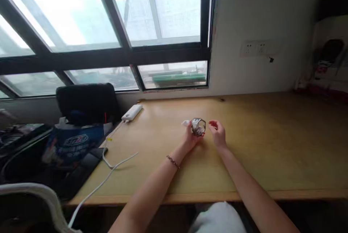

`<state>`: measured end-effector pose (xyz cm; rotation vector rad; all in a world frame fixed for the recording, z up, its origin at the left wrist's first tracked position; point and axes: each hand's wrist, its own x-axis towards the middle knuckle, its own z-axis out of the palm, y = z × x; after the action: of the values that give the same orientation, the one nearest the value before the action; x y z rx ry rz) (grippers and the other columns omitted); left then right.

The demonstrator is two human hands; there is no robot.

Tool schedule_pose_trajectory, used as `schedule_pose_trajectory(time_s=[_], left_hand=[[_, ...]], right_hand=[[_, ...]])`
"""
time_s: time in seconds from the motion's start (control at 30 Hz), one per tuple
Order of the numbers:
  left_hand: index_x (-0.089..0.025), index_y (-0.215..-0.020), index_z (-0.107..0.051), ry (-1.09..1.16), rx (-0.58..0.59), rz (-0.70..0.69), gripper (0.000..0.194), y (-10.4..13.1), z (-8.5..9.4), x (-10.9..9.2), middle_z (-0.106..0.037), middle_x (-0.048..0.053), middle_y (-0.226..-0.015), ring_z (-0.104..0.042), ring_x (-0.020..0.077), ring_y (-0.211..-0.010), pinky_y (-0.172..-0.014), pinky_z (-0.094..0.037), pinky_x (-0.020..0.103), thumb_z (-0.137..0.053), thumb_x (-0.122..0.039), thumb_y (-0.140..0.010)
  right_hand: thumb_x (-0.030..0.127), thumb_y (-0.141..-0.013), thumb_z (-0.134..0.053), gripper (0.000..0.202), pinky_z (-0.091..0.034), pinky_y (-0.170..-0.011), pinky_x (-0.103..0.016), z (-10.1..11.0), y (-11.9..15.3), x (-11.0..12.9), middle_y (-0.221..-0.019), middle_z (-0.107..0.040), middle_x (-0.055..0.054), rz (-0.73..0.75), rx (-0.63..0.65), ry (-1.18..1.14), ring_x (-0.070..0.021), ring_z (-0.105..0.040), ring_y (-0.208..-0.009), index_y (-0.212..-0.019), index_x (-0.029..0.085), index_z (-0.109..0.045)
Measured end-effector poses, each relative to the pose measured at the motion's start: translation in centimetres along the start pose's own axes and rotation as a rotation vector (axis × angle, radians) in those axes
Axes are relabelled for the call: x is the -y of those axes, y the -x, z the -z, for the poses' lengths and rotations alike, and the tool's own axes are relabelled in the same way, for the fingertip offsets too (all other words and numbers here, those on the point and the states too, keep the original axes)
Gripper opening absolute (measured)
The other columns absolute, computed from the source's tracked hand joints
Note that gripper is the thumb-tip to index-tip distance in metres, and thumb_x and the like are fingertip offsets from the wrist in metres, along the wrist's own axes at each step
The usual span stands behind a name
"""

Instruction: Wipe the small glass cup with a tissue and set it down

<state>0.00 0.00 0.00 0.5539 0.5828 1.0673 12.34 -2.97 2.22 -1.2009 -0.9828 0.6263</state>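
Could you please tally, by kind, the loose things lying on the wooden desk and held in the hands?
Small faceted glass jar, held by the left hand, the right hand beside it: 1
White power bank: 1
White cable: 1
Blue tissue pack: 1
Total: 4

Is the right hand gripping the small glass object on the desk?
No. The left hand holds the glass object; the right hand is open beside it, apart.
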Motion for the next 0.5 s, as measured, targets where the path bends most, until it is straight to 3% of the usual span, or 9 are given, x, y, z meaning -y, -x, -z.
schedule_pose_trajectory(time_s=[0.1, 0.2, 0.33, 0.5], left_hand=[[-0.013, -0.093, -0.052, 0.039, -0.014, -0.100, 0.044, -0.2, 0.1, 0.0, -0.060, 0.008, -0.081, -0.058, 0.0141, -0.065, -0.057, -0.048, 0.025, -0.047, -0.051, -0.072], [-0.013, -0.088, -0.053, 0.056, 0.013, -0.173, 0.040, -0.2, 0.0, 0.1, -0.060, 0.006, -0.081, -0.058, 0.0144, -0.070, -0.066, -0.047, 0.026, -0.047, -0.049, -0.073], [-0.011, -0.090, -0.055, -0.098, 0.072, -0.210, 0.046, 0.1, -0.2, 0.5, -0.061, 0.008, -0.084, -0.058, 0.0191, -0.080, -0.074, -0.045, 0.031, -0.045, -0.053, -0.073], [-0.013, -0.093, -0.058, -0.567, -0.018, -0.413, 0.045, 0.7, -0.4, 0.9, -0.060, 0.010, -0.096, -0.051, 0.0227, -0.097, -0.088, -0.036, 0.034, -0.045, -0.050, -0.074]], right_hand=[[0.037, -0.068, -0.053, 0.027, -0.044, -0.064, -0.027, -0.7, 0.5, 0.2, -0.075, -0.064, -0.005, -0.047, 0.279, -0.065, -0.0160, -0.057, -0.069, -0.081, 0.015, -0.062], [0.036, -0.061, -0.061, 0.031, -0.044, -0.068, -0.029, -1.3, 1.1, 0.2, -0.082, -0.065, -0.006, -0.029, 0.439, -0.044, -0.0180, -0.058, -0.074, -0.085, 0.016, -0.063], [0.034, -0.058, -0.063, 0.027, -0.044, -0.069, -0.030, -1.7, 1.4, -0.2, -0.078, -0.065, -0.004, 0.009, 0.444, -0.027, -0.0181, -0.058, -0.074, -0.079, 0.017, -0.065], [0.036, -0.062, -0.061, 0.027, -0.044, -0.063, -0.026, -1.4, 1.0, -0.3, -0.076, -0.065, -0.003, -0.137, 0.440, -0.262, -0.0155, -0.059, -0.070, -0.079, 0.016, -0.064]])
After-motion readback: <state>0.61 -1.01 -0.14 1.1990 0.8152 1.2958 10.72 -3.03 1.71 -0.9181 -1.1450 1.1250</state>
